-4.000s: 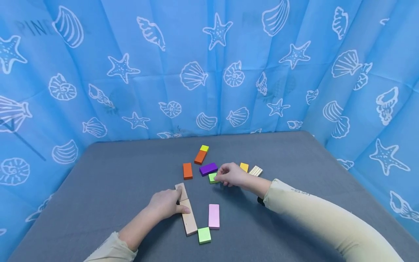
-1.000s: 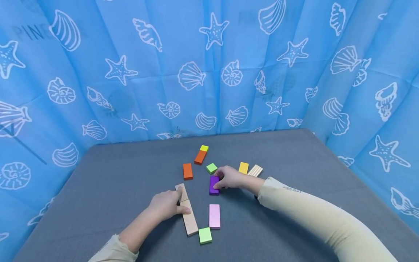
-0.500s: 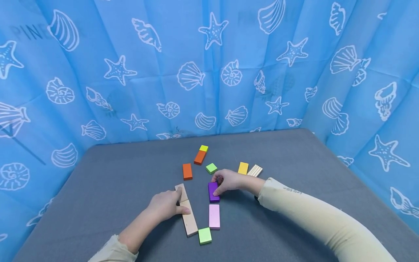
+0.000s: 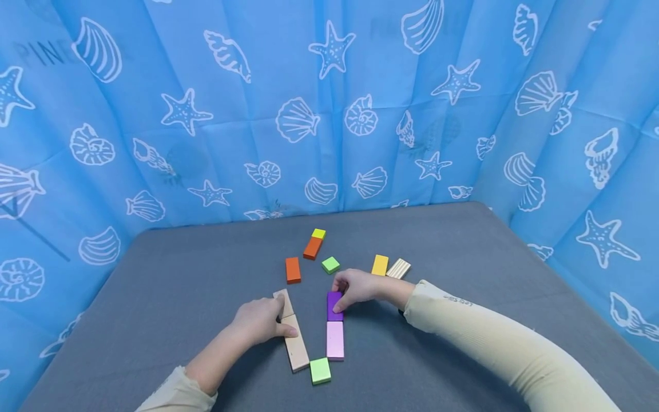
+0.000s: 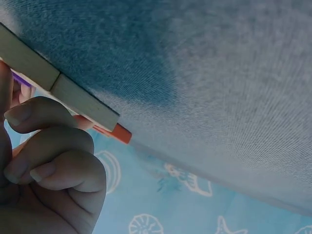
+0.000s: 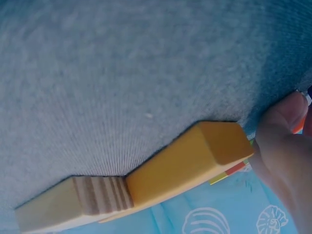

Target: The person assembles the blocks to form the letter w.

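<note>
In the head view my left hand [image 4: 259,321] lies across two plain wooden blocks set end to end. Its thumb is on the near block [image 4: 297,352] and its index finger on the far block [image 4: 286,308]. The left wrist view shows its other fingers curled beside the blocks. My right hand [image 4: 357,286] grips a purple block [image 4: 333,301] between thumb and fingers. The purple block's near end meets the far end of a pink block [image 4: 335,341], in line with it. Close to the near ends of the wooden and pink blocks lies a green block [image 4: 320,371].
Farther back lie a second green block [image 4: 330,264], an orange block [image 4: 293,270] and another orange block [image 4: 312,248] touching a yellow-green one [image 4: 318,233]. A yellow block [image 4: 380,264] and a striped block [image 4: 399,268] lie beyond my right wrist. A blue curtain [image 4: 247,137] surrounds the grey table [image 4: 195,257].
The right hand first moved the far green block back, then took the purple block, turned it lengthwise and slid it toward me up to the pink block. The left hand stays on the wooden blocks.
</note>
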{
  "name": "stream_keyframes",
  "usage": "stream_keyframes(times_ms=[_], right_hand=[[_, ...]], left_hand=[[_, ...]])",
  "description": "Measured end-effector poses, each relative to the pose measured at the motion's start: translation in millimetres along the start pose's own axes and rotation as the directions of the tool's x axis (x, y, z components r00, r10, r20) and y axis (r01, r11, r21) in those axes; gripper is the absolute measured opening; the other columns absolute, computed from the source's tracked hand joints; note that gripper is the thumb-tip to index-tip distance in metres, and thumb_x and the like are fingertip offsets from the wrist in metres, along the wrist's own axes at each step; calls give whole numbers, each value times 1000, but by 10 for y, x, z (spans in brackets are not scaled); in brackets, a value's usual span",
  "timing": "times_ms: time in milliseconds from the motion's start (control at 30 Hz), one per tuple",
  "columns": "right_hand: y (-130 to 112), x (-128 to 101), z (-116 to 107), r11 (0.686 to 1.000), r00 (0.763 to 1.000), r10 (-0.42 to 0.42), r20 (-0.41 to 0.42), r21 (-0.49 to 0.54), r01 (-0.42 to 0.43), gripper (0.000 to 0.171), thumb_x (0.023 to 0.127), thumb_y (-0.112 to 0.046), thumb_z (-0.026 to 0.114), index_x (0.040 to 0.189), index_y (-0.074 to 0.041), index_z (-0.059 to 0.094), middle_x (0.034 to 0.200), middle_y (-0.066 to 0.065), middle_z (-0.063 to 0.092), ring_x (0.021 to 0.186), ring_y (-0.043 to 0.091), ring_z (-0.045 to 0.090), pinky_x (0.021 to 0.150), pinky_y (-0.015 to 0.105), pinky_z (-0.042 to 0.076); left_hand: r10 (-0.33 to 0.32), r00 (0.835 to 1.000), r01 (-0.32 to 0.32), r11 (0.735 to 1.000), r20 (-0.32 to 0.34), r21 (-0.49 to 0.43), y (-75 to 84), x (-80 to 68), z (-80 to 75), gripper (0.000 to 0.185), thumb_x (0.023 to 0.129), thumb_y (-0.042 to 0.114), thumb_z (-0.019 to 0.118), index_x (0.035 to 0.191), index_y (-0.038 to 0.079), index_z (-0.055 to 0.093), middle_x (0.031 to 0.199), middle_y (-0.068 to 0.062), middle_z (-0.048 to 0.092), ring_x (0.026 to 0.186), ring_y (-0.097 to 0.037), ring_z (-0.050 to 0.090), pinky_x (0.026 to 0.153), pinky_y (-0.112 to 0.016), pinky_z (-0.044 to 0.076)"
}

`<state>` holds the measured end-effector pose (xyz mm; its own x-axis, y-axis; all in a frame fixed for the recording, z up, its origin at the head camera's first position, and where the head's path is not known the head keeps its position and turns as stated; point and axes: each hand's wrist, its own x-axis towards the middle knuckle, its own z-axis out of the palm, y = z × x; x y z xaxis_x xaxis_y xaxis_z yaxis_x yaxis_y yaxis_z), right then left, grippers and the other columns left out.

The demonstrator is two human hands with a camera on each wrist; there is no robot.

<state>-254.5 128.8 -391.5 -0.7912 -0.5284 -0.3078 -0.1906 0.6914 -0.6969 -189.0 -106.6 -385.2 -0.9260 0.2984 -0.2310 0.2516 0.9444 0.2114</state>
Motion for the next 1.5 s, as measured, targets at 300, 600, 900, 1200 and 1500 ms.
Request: stream_keyframes(times_ms=[300,600,900,1200,1500], right_hand=[[-2,-17,3,1000,1000,-24,14,-1,24,27,78,-11,82,94,-5,61,90,4,58,83,16,51,73,29,42],[6,5,-35,998,999,25,24,49,-26,27,80,-15,81,98,-8,62,93,4,58,87,19,52,75,32,43],[13,108,-249,989,1000,3,-19,149,0,24,89,-13,72,108,-2,64,90,5,61,81,16,56,71,31,49],[29,279,-402,998,982,-52,-181,26,58,36,94,-11,65,127,1,61,106,12,61,90,20,54,79,33,47],[69,411,-433,996,996,10,-93,-89,-18,46,95,-17,65,139,-6,54,140,18,50,122,31,51,99,44,41]], left_hand=[[-10,1000,10,1000,23,12,22,2,-30,60,74,46,82,110,2,63,69,-2,50,64,-17,48,57,-33,35],[-9,1000,9,1000,15,13,41,6,-33,71,73,46,83,120,-3,61,68,-3,52,65,-17,48,57,-33,35],[174,985,-174,982,-9,-69,145,27,4,79,80,51,74,143,10,50,98,-6,70,85,-22,64,74,-43,51],[335,942,-335,942,-14,-23,260,76,115,69,84,57,65,144,25,50,85,4,68,60,-9,45,52,-27,36],[279,960,-279,960,14,24,373,184,129,69,82,61,64,143,30,51,97,-2,70,68,-12,49,54,-28,35]])
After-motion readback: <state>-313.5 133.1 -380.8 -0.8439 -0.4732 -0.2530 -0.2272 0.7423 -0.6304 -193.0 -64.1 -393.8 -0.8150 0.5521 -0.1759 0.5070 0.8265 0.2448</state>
